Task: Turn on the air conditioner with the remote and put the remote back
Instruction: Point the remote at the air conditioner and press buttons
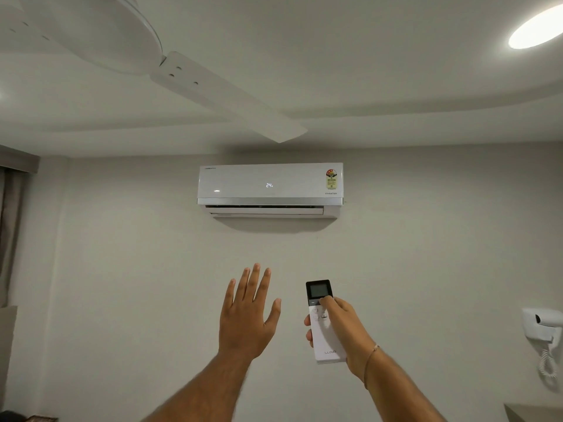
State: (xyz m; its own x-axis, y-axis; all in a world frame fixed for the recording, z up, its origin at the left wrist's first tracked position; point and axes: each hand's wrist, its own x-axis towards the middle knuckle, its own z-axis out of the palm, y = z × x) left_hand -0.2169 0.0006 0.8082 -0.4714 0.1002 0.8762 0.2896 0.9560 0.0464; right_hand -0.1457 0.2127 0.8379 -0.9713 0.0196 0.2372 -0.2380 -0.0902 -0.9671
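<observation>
A white wall-mounted air conditioner (pixel 270 190) hangs high on the wall ahead. Its front panel shows a lit "24" and its lower flap stands slightly open. My right hand (pixel 341 325) is raised below it and grips a white remote (pixel 323 322) with a dark screen at its top, pointed at the unit. The thumb rests on the buttons just under the screen. My left hand (pixel 246 312) is held up beside it, palm toward the wall, fingers spread, holding nothing.
A white ceiling fan (pixel 213 89) hangs overhead with one blade reaching toward the unit. A round ceiling light (pixel 536 27) glows at top right. A wall-mounted white hair dryer (pixel 543 327) with a coiled cord sits at right. Curtains (pixel 9 226) hang at the left edge.
</observation>
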